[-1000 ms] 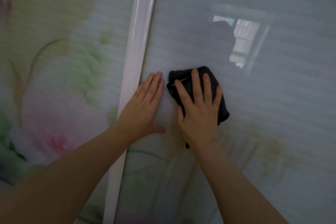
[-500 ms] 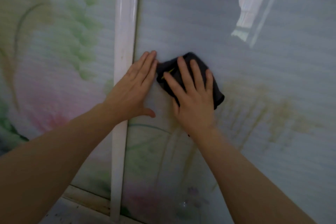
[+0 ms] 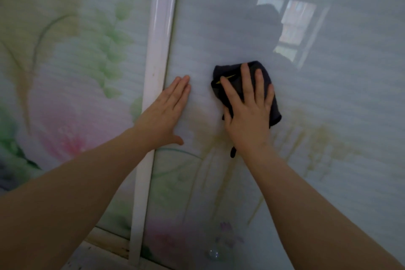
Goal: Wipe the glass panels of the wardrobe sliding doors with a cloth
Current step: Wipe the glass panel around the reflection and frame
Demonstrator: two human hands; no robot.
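Head view: right hand [image 3: 248,116], fingers straight and spread, presses a crumpled dark cloth [image 3: 271,103] flat against the right frosted glass door panel with faint floral print [image 3: 328,105]. Left hand [image 3: 164,114], fingers straight and together, rests flat on the same panel just beside the white glossy vertical door frame [image 3: 157,55], holding nothing. Hands apart. Window reflection [image 3: 291,28] above the cloth.

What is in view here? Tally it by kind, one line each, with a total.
Bare hands: 2, left hand and right hand
Dark cloths: 1, dark folded cloth
Frosted flower-printed glass panels: 2
White glossy frame strips: 1
Total: 6
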